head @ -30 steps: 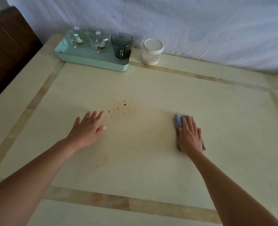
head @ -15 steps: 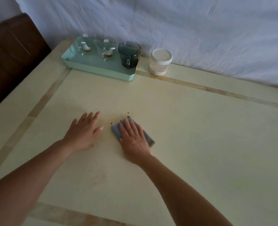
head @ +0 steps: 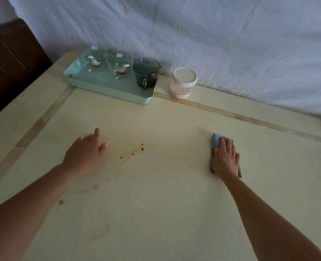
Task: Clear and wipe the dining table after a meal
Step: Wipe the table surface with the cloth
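A folded grey-blue cloth (head: pixel 216 141) lies flat on the cream dining table (head: pixel 174 213), right of the middle. My right hand (head: pixel 226 159) presses down on it with fingers spread, covering most of it. My left hand (head: pixel 86 153) rests palm-down on the bare table at the left, fingers apart, holding nothing. Between the two hands lie reddish-brown sauce spots (head: pixel 135 152). Fainter brown drops and a ring mark (head: pixel 86 189) sit nearer me, beside my left forearm.
At the table's far left stands a mint-green tray (head: pixel 107 89) holding two clear glass cups (head: pixel 94 58) and a dark glass mug (head: pixel 146 72). A white lidded jar (head: pixel 183 82) stands right of it. White cloth hangs behind; dark wooden furniture (head: pixel 9 63) sits left.
My right hand slid the cloth left over the stains half a second ago, then back out to the right. The spots look fewer and fainter. My left hand stayed put.
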### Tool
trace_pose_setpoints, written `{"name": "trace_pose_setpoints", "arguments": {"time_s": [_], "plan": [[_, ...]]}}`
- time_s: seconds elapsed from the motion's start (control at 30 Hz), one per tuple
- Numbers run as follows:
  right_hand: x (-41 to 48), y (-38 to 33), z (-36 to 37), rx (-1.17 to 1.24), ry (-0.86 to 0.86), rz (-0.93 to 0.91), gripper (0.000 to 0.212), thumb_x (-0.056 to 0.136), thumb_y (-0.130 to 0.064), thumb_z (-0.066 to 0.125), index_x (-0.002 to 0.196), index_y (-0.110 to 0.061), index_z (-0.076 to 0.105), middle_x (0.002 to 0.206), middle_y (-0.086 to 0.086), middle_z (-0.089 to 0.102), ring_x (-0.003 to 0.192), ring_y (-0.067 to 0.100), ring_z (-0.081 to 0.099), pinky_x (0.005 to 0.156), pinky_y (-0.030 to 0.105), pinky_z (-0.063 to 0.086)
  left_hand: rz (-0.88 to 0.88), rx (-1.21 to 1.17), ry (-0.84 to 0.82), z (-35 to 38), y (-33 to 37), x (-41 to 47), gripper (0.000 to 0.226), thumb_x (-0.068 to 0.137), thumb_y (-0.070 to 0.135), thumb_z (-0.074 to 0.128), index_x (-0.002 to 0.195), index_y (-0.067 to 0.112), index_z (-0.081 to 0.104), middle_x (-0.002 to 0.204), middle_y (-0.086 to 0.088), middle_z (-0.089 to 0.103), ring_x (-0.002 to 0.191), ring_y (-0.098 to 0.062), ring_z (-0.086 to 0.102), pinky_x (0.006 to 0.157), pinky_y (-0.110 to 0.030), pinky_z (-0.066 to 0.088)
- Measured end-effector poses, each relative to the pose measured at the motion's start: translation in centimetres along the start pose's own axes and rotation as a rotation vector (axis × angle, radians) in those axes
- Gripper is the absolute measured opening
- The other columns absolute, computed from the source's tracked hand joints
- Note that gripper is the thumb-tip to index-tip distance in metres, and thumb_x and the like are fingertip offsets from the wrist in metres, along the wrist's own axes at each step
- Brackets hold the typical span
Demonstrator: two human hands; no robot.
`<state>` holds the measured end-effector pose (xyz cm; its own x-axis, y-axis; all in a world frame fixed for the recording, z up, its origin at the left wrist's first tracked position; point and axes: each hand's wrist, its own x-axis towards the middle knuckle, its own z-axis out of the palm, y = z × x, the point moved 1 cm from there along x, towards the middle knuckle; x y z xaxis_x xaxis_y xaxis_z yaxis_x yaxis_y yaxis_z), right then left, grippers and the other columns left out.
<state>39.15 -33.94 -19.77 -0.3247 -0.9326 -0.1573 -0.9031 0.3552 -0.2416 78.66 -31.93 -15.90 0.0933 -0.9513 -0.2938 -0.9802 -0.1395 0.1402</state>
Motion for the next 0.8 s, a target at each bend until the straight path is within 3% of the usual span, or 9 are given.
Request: {"name": "trace_pose_setpoints", "arguments": {"time_s": [0.07, 0.13, 0.27, 0.33, 0.4, 0.47, 0.57, 0.7, 0.8], "plan": [[1.6, -1.6, 0.1, -0.005, 0.0, 0.03, 0.053, 0.1, -0.03, 0.022, 0.15, -0.015, 0.011, 0.159, 0.008, 0.002, 0.146, 0.024, 0.0, 0.118, 0.045, 0.003, -0.02, -0.008, -0.008, 0.0, 0.3, -0.1, 0.06, 0.1, 0.036, 0.027, 0.149, 0.004, 0.012, 0.146, -0.019, 0.038, 0.132, -0.034, 0.038, 0.108, -0.039, 0.027], [2.7, -4.8, 0.8, -0.042, -0.004, -0.068, 0.052, 0.099, -0.028, 0.026, 0.149, -0.016, 0.014, 0.158, 0.01, 0.006, 0.146, 0.025, 0.004, 0.117, 0.045, 0.009, -0.015, 0.001, 0.008, 0.6, 0.1, 0.0, 0.06, 0.1, 0.035, 0.027, 0.148, 0.002, 0.014, 0.148, -0.019, 0.035, 0.136, -0.031, 0.034, 0.111, -0.038, 0.024], [-0.6, -14.1, 4.0, -0.093, -0.105, -0.472, 0.053, 0.1, -0.028, 0.027, 0.15, -0.019, 0.01, 0.16, 0.007, -0.001, 0.147, 0.02, -0.006, 0.118, 0.04, 0.001, 0.008, 0.016, 0.067, 1.7, -0.5, 0.2, 0.058, 0.099, 0.032, 0.028, 0.145, -0.002, 0.024, 0.145, -0.022, 0.04, 0.135, -0.03, 0.037, 0.112, -0.039, 0.026], [-4.2, -17.3, 5.3, -0.103, -0.189, -0.672, 0.054, 0.101, -0.031, 0.024, 0.151, -0.02, 0.006, 0.16, 0.003, -0.007, 0.146, 0.017, -0.013, 0.119, 0.04, -0.006, 0.027, 0.016, 0.114, 1.6, -0.9, 0.2, 0.057, 0.097, 0.032, 0.027, 0.14, -0.005, 0.035, 0.137, -0.025, 0.049, 0.127, -0.033, 0.048, 0.107, -0.042, 0.034], [-6.1, -17.6, 5.6, -0.107, -0.246, -0.842, 0.054, 0.101, -0.034, 0.022, 0.151, -0.021, 0.007, 0.16, 0.002, -0.006, 0.146, 0.016, -0.012, 0.119, 0.039, -0.007, 0.063, 0.049, 0.139, 1.2, -1.0, 0.3, 0.059, 0.094, 0.033, 0.026, 0.135, -0.006, 0.043, 0.127, -0.024, 0.058, 0.117, -0.034, 0.057, 0.103, -0.045, 0.039], [-5.9, -16.1, 5.1, -0.113, -0.275, -0.93, 0.058, 0.096, -0.042, 0.013, 0.15, -0.024, 0.008, 0.16, -0.001, -0.003, 0.147, 0.015, -0.008, 0.118, 0.035, -0.007, 0.048, 0.087, 0.128, 0.5, -1.0, 0.5, 0.053, 0.097, 0.032, 0.027, 0.141, 0.002, 0.037, 0.128, -0.017, 0.06, 0.119, -0.027, 0.057, 0.108, -0.041, 0.033], [-3.3, -12.6, 3.9, -0.088, -0.237, -0.791, 0.07, 0.085, -0.049, 0.0, 0.15, -0.023, 0.011, 0.16, 0.0, -0.001, 0.147, 0.015, -0.003, 0.118, 0.036, -0.005, 0.074, 0.097, 0.154, -0.4, -0.7, 1.7, 0.051, 0.098, 0.029, 0.035, 0.143, 0.005, 0.034, 0.132, -0.016, 0.056, 0.125, -0.027, 0.051, 0.111, -0.042, 0.029], [3.0, -6.2, 1.4, -0.051, -0.118, -0.356, 0.053, 0.101, -0.033, 0.022, 0.15, -0.02, 0.009, 0.16, 0.005, -0.003, 0.147, 0.019, -0.004, 0.119, 0.043, -0.001, 0.115, 0.145, 0.037, -0.7, 0.4, 4.1, 0.057, 0.1, 0.035, 0.021, 0.15, 0.01, 0.01, 0.158, -0.009, 0.017, 0.146, -0.023, 0.014, 0.117, -0.041, 0.012], [7.1, -2.1, -0.3, -0.02, -0.029, -0.076, 0.053, 0.101, -0.029, 0.025, 0.15, -0.013, 0.01, 0.159, 0.011, -0.001, 0.146, 0.026, 0.0, 0.118, 0.046, 0.004, 0.117, 0.166, -0.013, -0.6, 1.0, 6.0, 0.058, 0.1, 0.038, 0.016, 0.151, 0.011, 0.004, 0.16, -0.006, 0.009, 0.147, -0.02, 0.008, 0.119, -0.04, 0.008]]}}
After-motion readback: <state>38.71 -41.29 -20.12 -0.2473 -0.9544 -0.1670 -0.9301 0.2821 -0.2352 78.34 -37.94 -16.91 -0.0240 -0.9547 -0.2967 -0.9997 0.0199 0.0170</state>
